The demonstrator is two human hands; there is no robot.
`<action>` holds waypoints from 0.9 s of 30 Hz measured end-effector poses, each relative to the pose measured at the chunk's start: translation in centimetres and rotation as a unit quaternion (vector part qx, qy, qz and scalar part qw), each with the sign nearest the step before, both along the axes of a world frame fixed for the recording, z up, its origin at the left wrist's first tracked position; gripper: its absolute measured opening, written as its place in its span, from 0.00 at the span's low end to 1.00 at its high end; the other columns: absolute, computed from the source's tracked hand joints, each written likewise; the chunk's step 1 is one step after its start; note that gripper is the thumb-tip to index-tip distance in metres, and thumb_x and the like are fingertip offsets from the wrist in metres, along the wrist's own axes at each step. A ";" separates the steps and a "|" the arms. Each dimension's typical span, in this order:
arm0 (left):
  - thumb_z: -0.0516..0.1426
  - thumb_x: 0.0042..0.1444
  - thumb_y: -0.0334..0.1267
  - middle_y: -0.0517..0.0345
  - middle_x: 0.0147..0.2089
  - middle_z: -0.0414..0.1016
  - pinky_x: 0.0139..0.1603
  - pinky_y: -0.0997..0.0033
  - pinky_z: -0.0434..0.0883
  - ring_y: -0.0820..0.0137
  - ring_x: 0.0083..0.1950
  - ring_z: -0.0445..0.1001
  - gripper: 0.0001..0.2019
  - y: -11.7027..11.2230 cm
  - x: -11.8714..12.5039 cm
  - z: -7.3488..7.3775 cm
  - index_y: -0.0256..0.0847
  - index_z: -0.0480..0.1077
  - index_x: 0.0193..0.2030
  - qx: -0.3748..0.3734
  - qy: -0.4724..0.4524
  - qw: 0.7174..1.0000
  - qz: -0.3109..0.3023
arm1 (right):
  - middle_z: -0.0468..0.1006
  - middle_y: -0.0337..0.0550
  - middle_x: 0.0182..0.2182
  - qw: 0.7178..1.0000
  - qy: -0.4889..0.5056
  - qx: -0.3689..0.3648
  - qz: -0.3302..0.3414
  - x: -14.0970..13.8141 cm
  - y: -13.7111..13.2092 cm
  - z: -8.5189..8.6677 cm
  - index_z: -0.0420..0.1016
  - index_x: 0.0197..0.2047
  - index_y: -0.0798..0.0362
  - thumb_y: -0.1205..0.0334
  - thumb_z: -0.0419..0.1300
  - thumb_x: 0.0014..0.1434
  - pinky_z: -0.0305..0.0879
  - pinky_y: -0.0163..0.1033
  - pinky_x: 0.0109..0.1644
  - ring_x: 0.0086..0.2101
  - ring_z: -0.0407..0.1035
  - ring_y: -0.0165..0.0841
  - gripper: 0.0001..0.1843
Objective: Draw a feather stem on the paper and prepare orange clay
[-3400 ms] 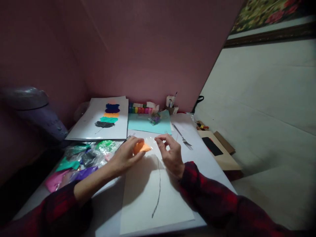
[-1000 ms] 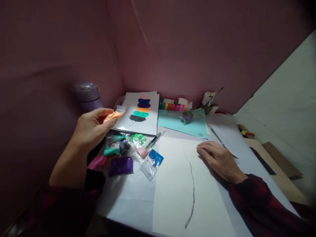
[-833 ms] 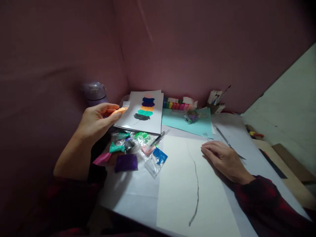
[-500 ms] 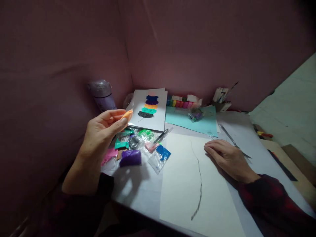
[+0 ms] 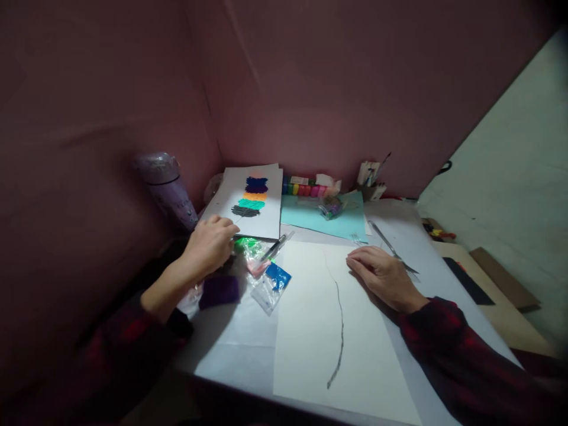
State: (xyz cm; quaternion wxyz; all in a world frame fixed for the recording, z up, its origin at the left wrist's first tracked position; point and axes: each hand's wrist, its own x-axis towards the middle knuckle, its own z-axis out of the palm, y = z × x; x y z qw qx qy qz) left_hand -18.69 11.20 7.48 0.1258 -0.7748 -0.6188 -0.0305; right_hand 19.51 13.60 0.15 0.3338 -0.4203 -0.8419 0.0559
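My left hand (image 5: 212, 245) is over the pile of clay packets with its back up and its fingers bent down. The fingertips are hidden, and so is anything in them. Beneath and beside it lie a purple clay packet (image 5: 219, 291), a green clay packet (image 5: 246, 243) and a blue clay packet (image 5: 278, 276). My right hand (image 5: 384, 277) rests at the right edge of a white sheet (image 5: 310, 343), fingers together and closed, with nothing visible in them. A dark curved line (image 5: 341, 322), thin at the top and thicker below, runs down the sheet.
A white board with coloured clay bands (image 5: 213, 204) lies at the back left beside a purple bottle (image 5: 166, 192). A pen (image 5: 273, 248) lies by the packets. Behind stand paint pots (image 5: 306, 189), a turquoise sheet (image 5: 306, 219) and a brush holder (image 5: 370, 186). Metal tools (image 5: 388, 239) lie right.
My left hand, which held up a piece of orange clay, has turned over and come down onto the packets. The orange clay is out of sight. My right hand keeps its place on the sheet.
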 end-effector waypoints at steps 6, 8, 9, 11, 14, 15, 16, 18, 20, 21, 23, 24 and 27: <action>0.49 0.58 0.26 0.43 0.40 0.76 0.46 0.58 0.63 0.55 0.47 0.70 0.14 3.8 1.6 -1.3 0.39 0.76 0.37 -0.008 0.045 0.999 -0.017 | 0.80 0.45 0.35 1.000 -0.002 -0.012 -0.004 -0.2 -0.1 0.1 0.77 0.34 0.52 0.61 0.56 0.64 0.69 0.48 0.45 0.39 0.72 0.39 0.10; 0.50 0.59 0.29 0.42 0.38 0.76 0.43 0.61 0.64 0.56 0.45 0.71 0.13 4.4 1.3 -1.1 0.38 0.76 0.36 -0.005 0.042 0.999 -0.002 | 0.80 0.45 0.35 1.000 -0.006 -0.010 -0.004 -0.2 -0.1 0.1 0.77 0.34 0.52 0.61 0.56 0.64 0.69 0.48 0.44 0.39 0.72 0.39 0.10; 0.49 0.59 0.31 0.42 0.38 0.76 0.41 0.62 0.65 0.57 0.43 0.72 0.13 4.7 1.0 -0.9 0.37 0.76 0.36 0.000 0.038 0.999 0.011 | 0.80 0.45 0.35 1.000 -0.008 -0.009 -0.003 -0.2 -0.2 0.1 0.77 0.34 0.52 0.61 0.56 0.64 0.69 0.47 0.44 0.40 0.72 0.39 0.10; 0.47 0.62 0.35 0.41 0.38 0.76 0.38 0.64 0.66 0.57 0.40 0.73 0.15 5.2 0.4 -0.3 0.36 0.76 0.38 0.018 0.029 0.998 0.048 | 0.80 0.45 0.36 1.000 -0.013 -0.005 -0.002 -0.2 -0.2 0.1 0.77 0.34 0.52 0.62 0.56 0.64 0.69 0.47 0.44 0.40 0.72 0.39 0.10; 0.45 0.63 0.38 0.41 0.41 0.76 0.38 0.64 0.67 0.56 0.40 0.75 0.18 5.9 -0.4 0.8 0.37 0.76 0.41 0.042 0.018 0.994 0.096 | 0.80 0.45 0.36 1.000 -0.022 -0.006 0.000 -0.2 -0.3 0.1 0.77 0.35 0.53 0.62 0.56 0.65 0.69 0.46 0.44 0.40 0.72 0.39 0.10; 0.45 0.63 0.39 0.41 0.41 0.76 0.38 0.65 0.67 0.56 0.41 0.76 0.18 6.1 -0.6 1.1 0.38 0.77 0.41 0.045 0.015 0.993 0.106 | 0.80 0.45 0.36 1.000 -0.024 -0.008 0.000 -0.2 -0.3 0.1 0.77 0.35 0.53 0.62 0.56 0.65 0.69 0.46 0.44 0.41 0.71 0.39 0.10; 0.46 0.62 0.39 0.42 0.42 0.76 0.39 0.65 0.68 0.56 0.42 0.76 0.18 6.3 -0.7 1.3 0.38 0.77 0.42 0.047 0.013 0.992 0.113 | 0.80 0.45 0.37 1.000 -0.026 -0.010 0.000 -0.2 -0.3 0.1 0.77 0.35 0.53 0.63 0.56 0.65 0.69 0.45 0.45 0.41 0.71 0.39 0.10; 0.46 0.62 0.39 0.43 0.42 0.77 0.39 0.66 0.68 0.56 0.43 0.77 0.18 6.6 -0.9 1.6 0.39 0.77 0.42 0.049 0.011 0.991 0.123 | 0.80 0.45 0.37 1.000 -0.026 -0.012 0.001 -0.3 -0.3 0.1 0.77 0.35 0.53 0.63 0.56 0.65 0.69 0.45 0.45 0.41 0.71 0.38 0.10; 0.45 0.62 0.39 0.42 0.42 0.77 0.40 0.66 0.68 0.56 0.43 0.77 0.19 6.7 -1.0 1.6 0.39 0.77 0.43 0.052 0.011 0.991 0.126 | 0.80 0.45 0.37 1.000 -0.026 -0.011 0.002 -0.3 -0.3 0.1 0.77 0.35 0.53 0.63 0.56 0.65 0.69 0.45 0.45 0.41 0.71 0.39 0.09; 0.45 0.62 0.39 0.42 0.42 0.77 0.40 0.66 0.68 0.56 0.44 0.77 0.19 6.7 -1.0 1.4 0.38 0.77 0.43 0.051 0.012 0.991 0.124 | 0.80 0.45 0.37 1.000 -0.026 -0.010 0.002 -0.3 -0.3 0.1 0.77 0.35 0.53 0.63 0.56 0.65 0.69 0.45 0.45 0.40 0.71 0.39 0.09; 0.46 0.62 0.40 0.42 0.43 0.77 0.40 0.65 0.68 0.55 0.45 0.76 0.19 6.7 -0.8 1.0 0.38 0.77 0.43 0.045 0.015 0.993 0.111 | 0.80 0.45 0.37 1.000 -0.026 -0.011 0.002 -0.3 -0.3 0.2 0.77 0.35 0.52 0.63 0.56 0.65 0.69 0.45 0.45 0.41 0.72 0.39 0.09; 0.46 0.61 0.40 0.43 0.42 0.77 0.39 0.65 0.68 0.55 0.46 0.76 0.18 6.7 -0.8 0.7 0.40 0.77 0.43 0.037 0.017 0.994 0.099 | 0.80 0.45 0.37 1.000 -0.026 -0.012 0.002 -0.3 -0.3 0.2 0.77 0.35 0.52 0.63 0.56 0.65 0.69 0.45 0.45 0.41 0.72 0.39 0.09; 0.49 0.61 0.40 0.47 0.41 0.78 0.39 0.67 0.68 0.57 0.46 0.75 0.16 6.7 -0.4 -0.5 0.42 0.78 0.40 0.005 0.027 0.998 0.057 | 0.80 0.45 0.37 1.000 -0.025 -0.013 0.001 -0.3 -0.3 0.2 0.76 0.35 0.52 0.63 0.56 0.65 0.68 0.45 0.44 0.40 0.72 0.39 0.09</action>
